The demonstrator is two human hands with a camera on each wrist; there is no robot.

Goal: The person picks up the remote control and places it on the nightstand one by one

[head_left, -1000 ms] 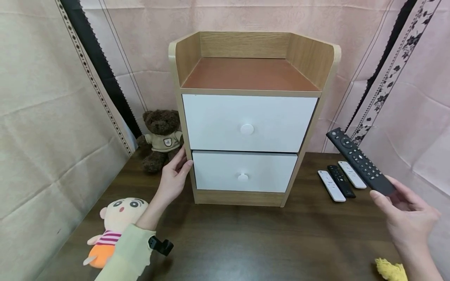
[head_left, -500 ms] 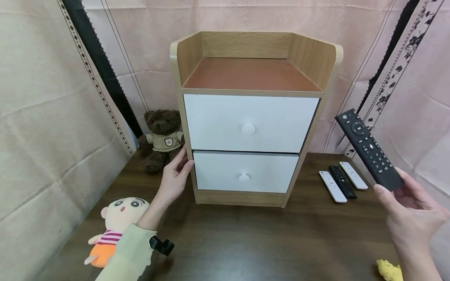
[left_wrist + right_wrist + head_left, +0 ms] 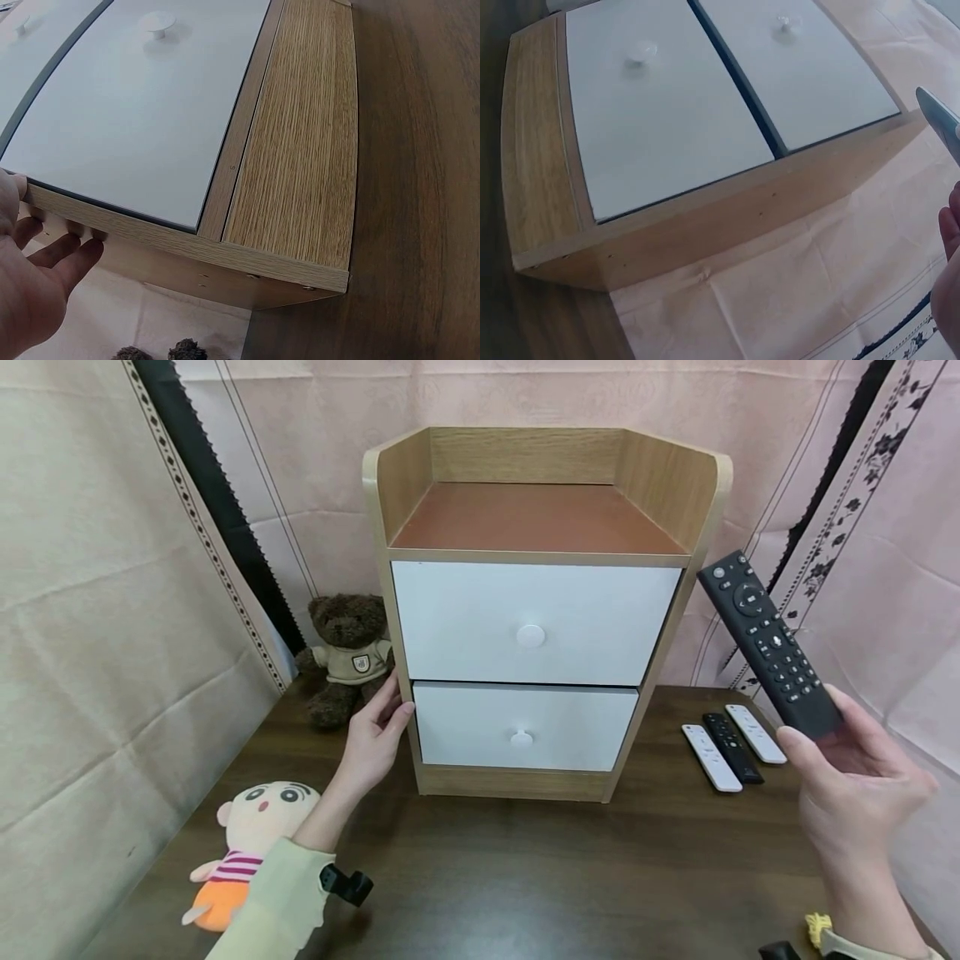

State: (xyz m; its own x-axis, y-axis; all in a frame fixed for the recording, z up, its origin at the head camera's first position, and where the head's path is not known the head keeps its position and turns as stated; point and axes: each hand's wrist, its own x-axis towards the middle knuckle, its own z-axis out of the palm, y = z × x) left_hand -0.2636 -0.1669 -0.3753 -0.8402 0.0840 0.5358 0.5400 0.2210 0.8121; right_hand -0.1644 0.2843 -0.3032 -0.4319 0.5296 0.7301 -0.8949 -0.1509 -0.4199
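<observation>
My right hand (image 3: 862, 768) holds a dark grey remote control (image 3: 772, 643) by its lower end, raised and tilted with the buttons facing me. My left hand (image 3: 371, 735) rests against the left side of a wooden cabinet (image 3: 513, 783), thumb at the front edge and fingertips on the side panel. In the left wrist view those fingers (image 3: 79, 262) touch the side below the edge. The cabinet has two white drawers, an upper one (image 3: 465, 610) and a lower one (image 3: 457, 727), both closed. Only part of the remote control (image 3: 939, 120) shows in the right wrist view.
Right of the cabinet lie two white remotes, one (image 3: 711, 758) nearer and one (image 3: 756, 734) farther, with a black remote (image 3: 732, 748) between. A brown teddy bear (image 3: 347, 625) sits at the left; a plush doll (image 3: 258, 818) lies nearer. A yellow item (image 3: 817, 928) is partly hidden by my right wrist.
My right hand has raised the dark grey remote control, moving first right and then back left toward the cabinet. My left hand stays at the cabinet's side.
</observation>
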